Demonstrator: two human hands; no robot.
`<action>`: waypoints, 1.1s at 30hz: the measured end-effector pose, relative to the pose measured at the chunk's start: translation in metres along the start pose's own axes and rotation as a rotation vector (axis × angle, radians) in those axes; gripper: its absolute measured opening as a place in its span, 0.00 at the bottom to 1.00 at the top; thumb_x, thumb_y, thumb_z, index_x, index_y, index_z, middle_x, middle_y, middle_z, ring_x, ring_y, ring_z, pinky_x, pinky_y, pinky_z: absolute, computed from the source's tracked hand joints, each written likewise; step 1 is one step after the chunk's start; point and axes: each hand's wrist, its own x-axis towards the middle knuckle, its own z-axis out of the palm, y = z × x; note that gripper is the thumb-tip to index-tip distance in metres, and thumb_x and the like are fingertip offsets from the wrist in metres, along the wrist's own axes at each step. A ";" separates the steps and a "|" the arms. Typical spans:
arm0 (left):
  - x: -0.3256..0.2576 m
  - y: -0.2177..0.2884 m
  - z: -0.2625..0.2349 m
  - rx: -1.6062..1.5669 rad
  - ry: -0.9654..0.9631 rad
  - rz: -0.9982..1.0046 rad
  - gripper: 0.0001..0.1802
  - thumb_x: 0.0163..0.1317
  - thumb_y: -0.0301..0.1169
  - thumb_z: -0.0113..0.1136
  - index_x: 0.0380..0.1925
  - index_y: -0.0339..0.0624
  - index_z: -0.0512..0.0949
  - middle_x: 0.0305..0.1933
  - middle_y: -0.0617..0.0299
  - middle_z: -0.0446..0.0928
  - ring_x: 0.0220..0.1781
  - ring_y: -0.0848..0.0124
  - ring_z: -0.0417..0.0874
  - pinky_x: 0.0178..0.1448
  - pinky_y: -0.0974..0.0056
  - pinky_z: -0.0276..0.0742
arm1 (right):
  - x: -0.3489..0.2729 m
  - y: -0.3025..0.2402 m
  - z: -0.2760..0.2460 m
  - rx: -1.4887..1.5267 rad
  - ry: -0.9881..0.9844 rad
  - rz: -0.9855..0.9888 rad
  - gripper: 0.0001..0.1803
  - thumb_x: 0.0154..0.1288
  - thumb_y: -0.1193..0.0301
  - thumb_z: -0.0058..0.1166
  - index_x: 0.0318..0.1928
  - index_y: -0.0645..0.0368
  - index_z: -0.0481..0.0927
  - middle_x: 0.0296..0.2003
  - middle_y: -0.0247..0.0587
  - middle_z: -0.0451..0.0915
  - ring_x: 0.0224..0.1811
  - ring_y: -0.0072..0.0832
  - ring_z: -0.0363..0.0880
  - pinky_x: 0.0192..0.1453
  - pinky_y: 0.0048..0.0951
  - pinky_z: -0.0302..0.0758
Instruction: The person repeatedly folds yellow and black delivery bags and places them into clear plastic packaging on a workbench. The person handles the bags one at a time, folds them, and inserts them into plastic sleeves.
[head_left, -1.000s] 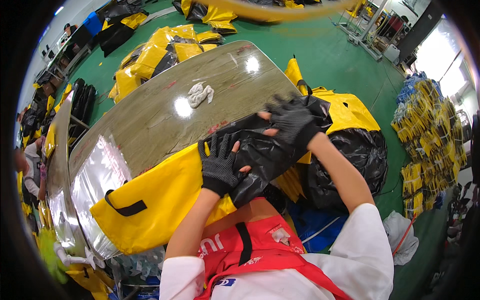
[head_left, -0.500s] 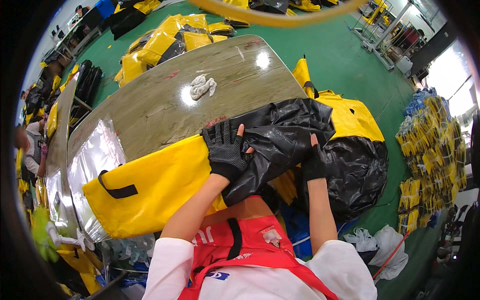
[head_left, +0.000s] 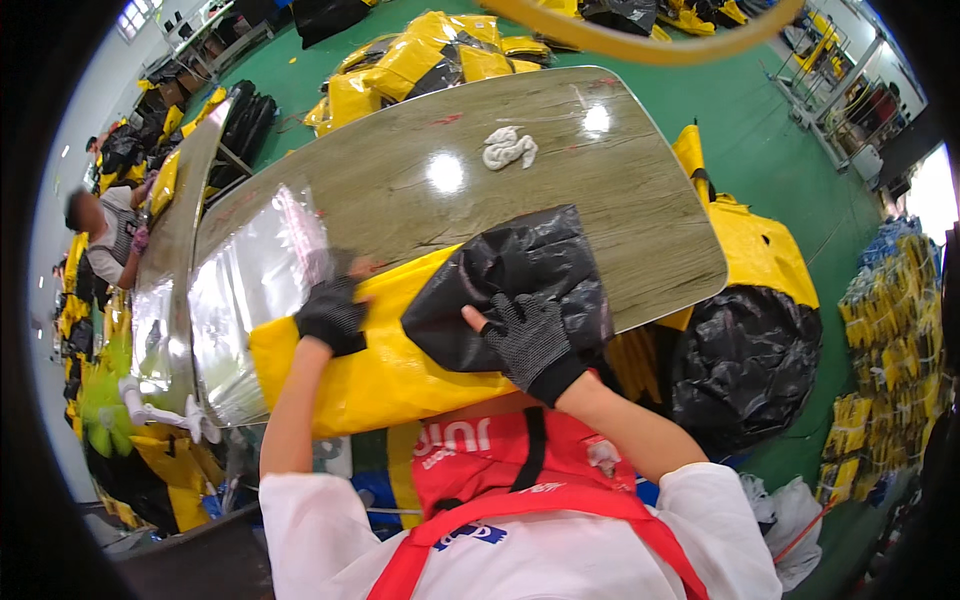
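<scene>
**Now it's black folded over yellow at the near edge of the desk (head_left: pixel 400 165)!**

And there's the yellow-and-black bag (head_left: pixel 400 390), lying aslant along the side closest to the wearer, its crinkled black section doubled back on top of the yellow. The right hand (head_left: pixel 525 345), in a dark textured glove with the thumb bare, is laid on that black section: open, fingers spread, nothing clutched. Over to the left hand (head_left: pixel 335 315), gloved too, at the yellow end of the bag; it's a blur at the fingers, so whether it grips or merely rests, I can't tell. Just beside it, shiny clear plastic sheets (head_left: pixel 250 290) cover the left end of the desk. Farther up the wood-grain top sits a crumpled white cloth (head_left: pixel 508 148), well apart from both hands.

Around the floor now: another yellow-and-black bag (head_left: pixel 750 350) bulges just off the desk's right end, tied yellow bundles (head_left: pixel 885 320) tower farther right, and a plastic-wrapped heap (head_left: pixel 420 60) lies beyond the far edge. Off to the left, a co-worker (head_left: pixel 112 235) in a checked garment reaches toward something yellow.
</scene>
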 end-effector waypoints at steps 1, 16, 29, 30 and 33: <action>-0.026 -0.050 0.005 0.315 0.348 0.007 0.36 0.55 0.40 0.56 0.61 0.35 0.59 0.64 0.44 0.60 0.67 0.49 0.56 0.70 0.50 0.46 | 0.002 -0.002 -0.009 0.142 -0.017 0.001 0.43 0.42 0.47 0.61 0.61 0.48 0.66 0.53 0.51 0.68 0.55 0.48 0.64 0.59 0.59 0.56; -0.212 -0.086 0.063 -1.885 0.317 -0.338 0.29 0.62 0.41 0.52 0.60 0.37 0.62 0.59 0.52 0.68 0.60 0.57 0.70 0.64 0.53 0.65 | 0.046 -0.096 0.082 0.230 0.054 -0.115 0.36 0.59 0.52 0.46 0.63 0.56 0.59 0.64 0.52 0.56 0.70 0.47 0.45 0.65 0.69 0.31; 0.069 0.248 0.082 -1.176 1.042 0.024 0.32 0.55 0.32 0.62 0.57 0.35 0.59 0.38 0.56 0.75 0.37 0.63 0.75 0.46 0.64 0.70 | -0.006 -0.043 0.093 0.215 0.146 -0.003 0.22 0.66 0.61 0.33 0.58 0.52 0.66 0.60 0.44 0.65 0.63 0.40 0.61 0.68 0.47 0.48; 0.062 0.236 0.086 -1.026 0.943 0.192 0.33 0.54 0.34 0.63 0.57 0.35 0.60 0.39 0.53 0.74 0.37 0.60 0.75 0.48 0.62 0.69 | -0.009 -0.043 0.096 0.234 0.156 0.000 0.22 0.66 0.60 0.34 0.57 0.52 0.67 0.59 0.44 0.65 0.62 0.40 0.61 0.68 0.46 0.49; 0.036 0.200 0.063 0.081 0.724 0.698 0.33 0.52 0.46 0.59 0.59 0.49 0.67 0.61 0.46 0.63 0.63 0.49 0.61 0.67 0.48 0.50 | -0.018 -0.037 0.102 0.270 0.186 0.001 0.21 0.66 0.60 0.36 0.56 0.52 0.69 0.57 0.43 0.68 0.61 0.40 0.64 0.67 0.43 0.53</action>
